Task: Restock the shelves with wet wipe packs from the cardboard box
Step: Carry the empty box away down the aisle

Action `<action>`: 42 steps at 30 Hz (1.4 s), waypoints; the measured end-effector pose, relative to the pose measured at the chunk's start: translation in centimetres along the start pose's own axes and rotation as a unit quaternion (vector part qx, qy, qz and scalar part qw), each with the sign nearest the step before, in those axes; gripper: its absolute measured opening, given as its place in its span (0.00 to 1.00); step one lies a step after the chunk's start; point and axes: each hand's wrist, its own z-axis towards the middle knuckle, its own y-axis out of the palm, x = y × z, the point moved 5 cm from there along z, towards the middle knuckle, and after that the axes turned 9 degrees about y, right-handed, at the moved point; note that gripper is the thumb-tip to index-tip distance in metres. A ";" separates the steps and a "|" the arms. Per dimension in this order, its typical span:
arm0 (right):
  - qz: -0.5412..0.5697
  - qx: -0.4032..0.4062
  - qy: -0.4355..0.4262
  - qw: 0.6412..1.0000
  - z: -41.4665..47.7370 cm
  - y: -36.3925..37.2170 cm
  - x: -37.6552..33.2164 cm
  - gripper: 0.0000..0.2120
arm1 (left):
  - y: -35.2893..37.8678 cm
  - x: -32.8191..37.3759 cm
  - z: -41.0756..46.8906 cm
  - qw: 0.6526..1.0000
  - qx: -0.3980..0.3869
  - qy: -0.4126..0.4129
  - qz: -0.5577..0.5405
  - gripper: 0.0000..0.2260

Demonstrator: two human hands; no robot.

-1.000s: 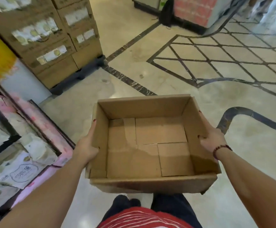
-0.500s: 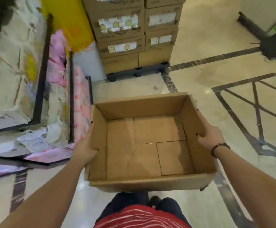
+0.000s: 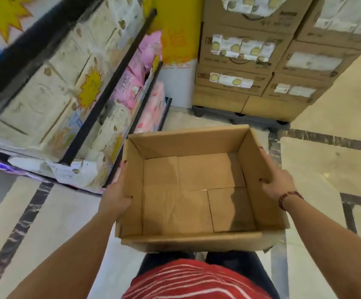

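Observation:
An open cardboard box (image 3: 194, 190) hangs in front of my waist with nothing inside; only its folded bottom flaps show. My left hand (image 3: 116, 196) grips its left wall, thumb hooked over the rim. My right hand (image 3: 276, 180) grips the right wall, fingers curled against the outside. To the left stand black-framed shelves (image 3: 102, 100) packed with cream wet wipe packs (image 3: 52, 87) and pink packs (image 3: 132, 83).
A tall stack of brown cartons (image 3: 259, 61) on a dark wheeled pallet (image 3: 240, 117) stands straight ahead, just beyond the box. Yellow starburst price tags (image 3: 90, 87) hang on the shelves. Polished marble floor (image 3: 330, 165) with dark inlay lines stretches to the right.
My view has swung left and toward the shelves and the carton stack, which now fill the upper frame. The box stays held between both hands in the same grip.

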 end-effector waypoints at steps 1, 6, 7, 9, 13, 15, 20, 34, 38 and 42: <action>-0.010 -0.009 -0.015 1.000 1.7 -0.4 -0.8 0.48 | 0.0 0.1 0.3 1.000 0.018 -0.007 -0.014 0.40; -0.038 -0.050 -0.111 0.992 10.5 -1.7 -5.3 0.48 | 2.2 -0.1 0.6 0.972 0.044 -0.230 -0.027 0.21; -0.044 -0.064 -0.129 0.989 12.2 -1.8 -6.1 0.48 | 2.9 0.3 0.6 0.965 0.049 -0.257 -0.032 0.21; -0.054 -0.094 -0.163 0.981 15.8 -1.8 -7.5 0.49 | 4.6 1.4 0.8 0.948 0.074 -0.304 -0.058 0.20; -0.106 -0.147 -0.229 0.956 23.0 -1.3 -10.1 0.48 | 9.6 4.0 0.6 0.896 0.168 -0.368 -0.184 0.15; -0.138 -0.160 -0.261 0.942 25.9 -0.5 -11.3 0.47 | 12.0 5.7 0.6 0.871 0.229 -0.366 -0.236 0.15; -0.197 -0.191 -0.308 0.911 31.0 3.6 -13.5 0.48 | 18.4 7.2 0.9 0.883 0.198 -0.389 -0.175 0.42; -0.185 -0.222 -0.359 0.888 40.5 28.7 -12.3 0.41 | 39.5 -7.4 8.3 0.808 0.241 -0.503 -0.190 0.27; -0.188 -0.222 -0.371 0.882 42.8 35.6 -11.8 0.40 | 43.9 -11.4 10.9 0.824 0.291 -0.460 -0.159 0.43; -0.204 -0.203 -0.392 0.874 44.4 41.0 -11.7 0.39 | 47.5 -14.5 12.6 0.807 0.310 -0.478 -0.152 0.44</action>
